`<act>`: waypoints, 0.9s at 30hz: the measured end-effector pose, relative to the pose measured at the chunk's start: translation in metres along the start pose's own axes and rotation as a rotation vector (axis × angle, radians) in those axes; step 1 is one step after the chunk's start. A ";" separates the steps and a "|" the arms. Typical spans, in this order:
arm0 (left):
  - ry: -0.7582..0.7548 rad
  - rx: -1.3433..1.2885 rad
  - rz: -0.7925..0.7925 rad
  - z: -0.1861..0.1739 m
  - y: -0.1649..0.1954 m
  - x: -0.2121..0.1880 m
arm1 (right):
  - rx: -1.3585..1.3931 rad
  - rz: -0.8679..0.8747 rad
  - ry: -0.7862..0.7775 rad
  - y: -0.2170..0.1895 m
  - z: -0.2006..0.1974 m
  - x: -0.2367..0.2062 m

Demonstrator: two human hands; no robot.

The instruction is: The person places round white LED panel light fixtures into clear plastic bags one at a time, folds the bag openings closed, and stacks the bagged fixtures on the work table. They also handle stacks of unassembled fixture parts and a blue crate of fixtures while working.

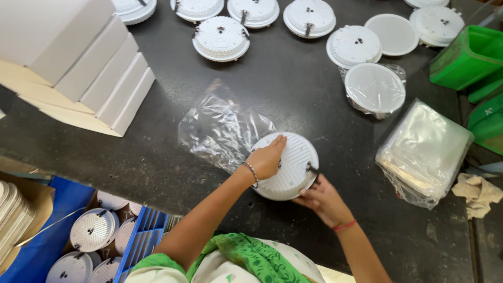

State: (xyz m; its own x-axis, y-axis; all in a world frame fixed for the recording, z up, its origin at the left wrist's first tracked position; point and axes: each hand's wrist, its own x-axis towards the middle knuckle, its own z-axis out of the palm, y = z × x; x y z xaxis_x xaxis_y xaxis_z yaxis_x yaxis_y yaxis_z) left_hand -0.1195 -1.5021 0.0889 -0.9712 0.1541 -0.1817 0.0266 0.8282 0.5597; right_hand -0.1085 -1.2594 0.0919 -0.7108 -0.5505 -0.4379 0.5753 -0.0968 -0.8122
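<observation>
Both hands on a round lamp [290, 166] beside a clear bag [222, 128].
Left hand [266, 159] flat on top, fingers together; right hand [323, 199] pinching the rim clip; steady it.

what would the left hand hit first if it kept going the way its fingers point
Probably the clear plastic bag: the left hand, flat on the round white light fixture, points up and slightly right, toward the bag's edge just past the fixture's rim.
</observation>
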 end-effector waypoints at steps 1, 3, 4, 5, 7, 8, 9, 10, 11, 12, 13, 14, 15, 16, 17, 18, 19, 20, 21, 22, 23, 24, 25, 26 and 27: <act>0.002 0.003 0.013 0.006 -0.002 0.003 | 0.023 0.070 -0.031 0.002 0.004 0.002; 0.008 0.015 0.029 0.014 -0.007 0.003 | 0.070 0.211 -0.089 0.007 0.009 0.007; 0.012 0.024 0.032 0.016 -0.010 0.000 | 0.087 0.201 -0.088 0.009 0.011 0.012; 0.016 0.033 0.034 0.018 -0.013 -0.003 | 0.104 0.192 -0.087 0.012 0.013 0.017; 0.036 0.036 -0.024 0.016 -0.022 -0.014 | 0.138 0.154 -0.059 0.018 0.015 0.027; 0.045 0.038 -0.052 0.014 -0.027 -0.019 | 0.155 0.126 -0.030 0.021 0.016 0.030; 0.075 0.043 -0.045 0.012 -0.031 -0.023 | 0.171 0.098 -0.001 0.024 0.017 0.033; 0.106 0.048 -0.038 0.009 -0.035 -0.025 | 0.146 0.056 -0.017 0.027 0.020 0.036; 0.135 0.051 -0.032 0.007 -0.037 -0.027 | 0.120 0.016 -0.032 0.030 0.023 0.038; 0.128 0.039 -0.034 0.006 -0.038 -0.027 | 0.095 -0.022 -0.048 0.033 0.028 0.039; 0.123 0.027 -0.035 0.004 -0.037 -0.027 | 0.076 -0.010 -0.063 0.035 0.034 0.041; 0.118 0.015 -0.035 0.004 -0.036 -0.026 | 0.057 0.002 -0.079 0.036 0.040 0.044; 0.139 0.004 -0.012 0.002 -0.033 -0.025 | 0.038 0.013 -0.096 0.036 0.046 0.047; 0.162 -0.006 0.013 0.001 -0.029 -0.024 | 0.031 0.021 -0.097 0.035 0.052 0.050; 0.186 -0.016 0.037 -0.001 -0.026 -0.024 | 0.023 0.030 -0.098 0.033 0.058 0.054; 0.189 -0.038 0.085 -0.004 -0.022 -0.026 | 0.016 0.040 -0.098 0.031 0.063 0.058; 0.191 -0.058 0.132 -0.007 -0.018 -0.029 | 0.011 0.027 -0.112 0.030 0.068 0.063; 0.191 -0.076 0.182 -0.013 -0.016 -0.033 | 0.008 0.012 -0.124 0.029 0.074 0.070; 0.154 -0.110 0.158 -0.020 -0.013 -0.038 | 0.006 -0.005 -0.135 0.028 0.078 0.076; 0.114 -0.144 0.136 -0.027 -0.010 -0.044 | 0.017 -0.015 -0.131 0.027 0.082 0.082; 0.074 -0.180 0.115 -0.034 -0.007 -0.051 | 0.027 -0.024 -0.126 0.026 0.085 0.089; 0.108 -0.260 0.115 -0.041 -0.006 -0.059 | 0.036 -0.033 -0.122 0.025 0.087 0.095; 0.143 -0.341 0.115 -0.050 -0.010 -0.070 | 0.036 -0.031 -0.143 0.023 0.089 0.101; 0.176 -0.422 0.116 -0.059 -0.016 -0.080 | 0.036 -0.028 -0.162 0.020 0.090 0.107; 0.267 -0.353 0.135 -0.067 -0.024 -0.091 | 0.039 -0.026 -0.178 0.018 0.092 0.113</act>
State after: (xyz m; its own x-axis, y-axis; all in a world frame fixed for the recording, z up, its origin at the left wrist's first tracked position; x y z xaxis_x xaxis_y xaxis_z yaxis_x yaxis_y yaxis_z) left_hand -0.0474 -1.5716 0.1462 -0.9928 0.0654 0.1007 0.1200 0.5691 0.8135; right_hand -0.1412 -1.3992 0.0632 -0.6447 -0.6852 -0.3389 0.5755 -0.1433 -0.8051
